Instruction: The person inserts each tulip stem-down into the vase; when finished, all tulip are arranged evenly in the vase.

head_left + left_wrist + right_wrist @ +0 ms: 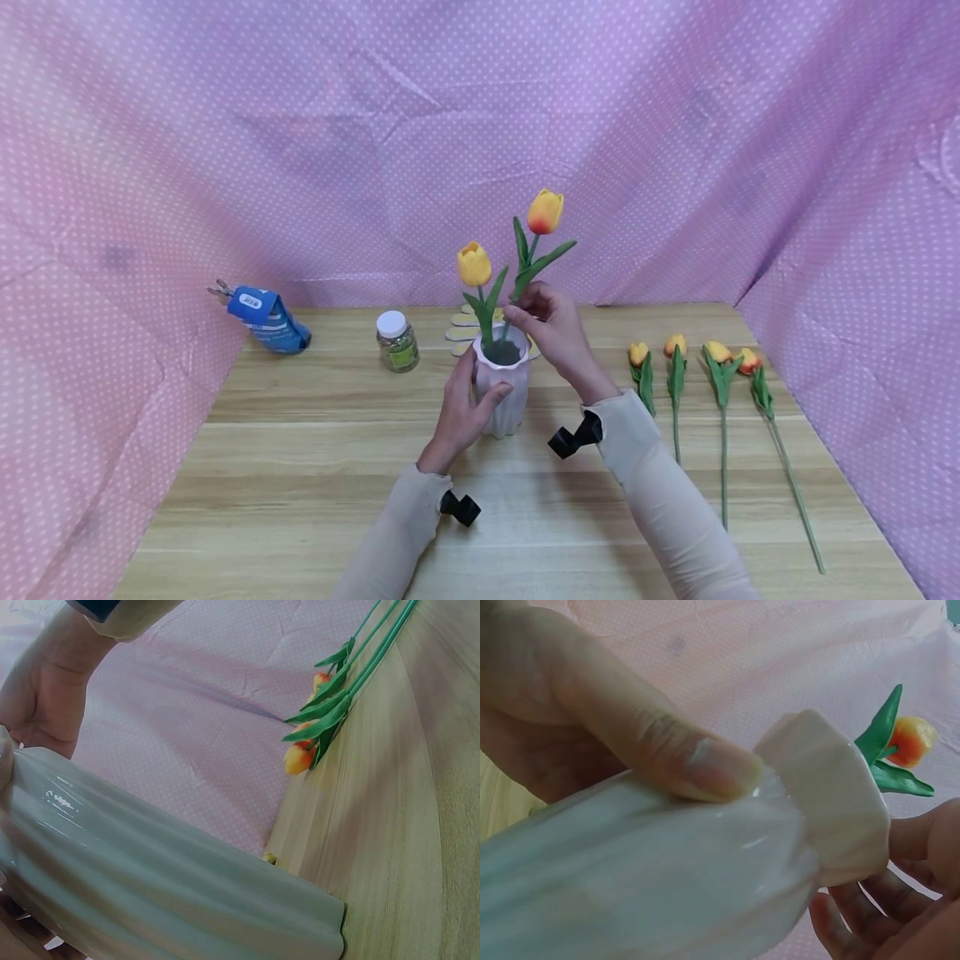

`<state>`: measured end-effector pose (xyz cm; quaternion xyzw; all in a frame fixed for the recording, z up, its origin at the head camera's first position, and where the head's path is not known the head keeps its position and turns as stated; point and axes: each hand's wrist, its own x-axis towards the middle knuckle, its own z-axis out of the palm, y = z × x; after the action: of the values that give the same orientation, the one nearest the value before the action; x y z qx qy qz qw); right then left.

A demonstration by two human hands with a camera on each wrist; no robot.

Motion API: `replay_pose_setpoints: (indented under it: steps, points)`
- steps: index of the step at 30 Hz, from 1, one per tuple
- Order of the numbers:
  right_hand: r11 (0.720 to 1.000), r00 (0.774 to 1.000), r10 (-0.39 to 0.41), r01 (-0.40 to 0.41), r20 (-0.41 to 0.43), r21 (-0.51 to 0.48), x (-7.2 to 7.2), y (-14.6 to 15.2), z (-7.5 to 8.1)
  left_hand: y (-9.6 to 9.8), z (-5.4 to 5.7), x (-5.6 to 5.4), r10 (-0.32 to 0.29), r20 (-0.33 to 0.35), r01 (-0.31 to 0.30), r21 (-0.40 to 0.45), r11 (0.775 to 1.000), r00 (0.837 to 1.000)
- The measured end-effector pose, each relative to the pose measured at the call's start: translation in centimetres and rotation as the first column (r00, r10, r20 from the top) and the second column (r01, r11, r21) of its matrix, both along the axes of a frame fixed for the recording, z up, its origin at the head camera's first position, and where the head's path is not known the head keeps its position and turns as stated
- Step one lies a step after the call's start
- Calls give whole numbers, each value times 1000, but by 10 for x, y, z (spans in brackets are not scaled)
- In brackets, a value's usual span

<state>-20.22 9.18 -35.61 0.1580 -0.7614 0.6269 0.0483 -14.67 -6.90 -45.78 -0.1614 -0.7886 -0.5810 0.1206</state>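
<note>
In the head view my left hand (459,412) grips a white fluted vase (508,404), thumb across its front and fingers round the left side. A yellow tulip (474,265) stands in the vase's dark-filled mouth. With thumb and fingers my right hand (555,329) pinches the stem of an orange-yellow tulip (545,213) just above the rim, its lower stem reaching into the mouth. The right wrist view shows the left thumb (705,761) pressed against the glossy vase (832,802). In the left wrist view the vase (165,855) hides most of both hands' fingers.
Several more tulips (717,352) lie on the wooden table (315,500) at the right. Left of the vase stands a white-lidded jar (397,342); a blue pouch (270,319) with a metal tool sticking out lies farther left. Yellow-and-white striped shapes (461,333) lie behind the vase.
</note>
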Motion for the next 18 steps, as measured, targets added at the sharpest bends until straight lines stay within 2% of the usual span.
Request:
replay_pose_setpoints:
  steps: [10, 18]
  points:
    - [991, 999, 47, -50, 26, 121, 6, 0, -7, 0, -1, 0, -1, 6, 1, -1, 1000, 1000]
    - [988, 991, 87, -99, 106, 117, 8, 6, -11, -1, 0, 0, -5, 14, 5, -3, 1000, 1000]
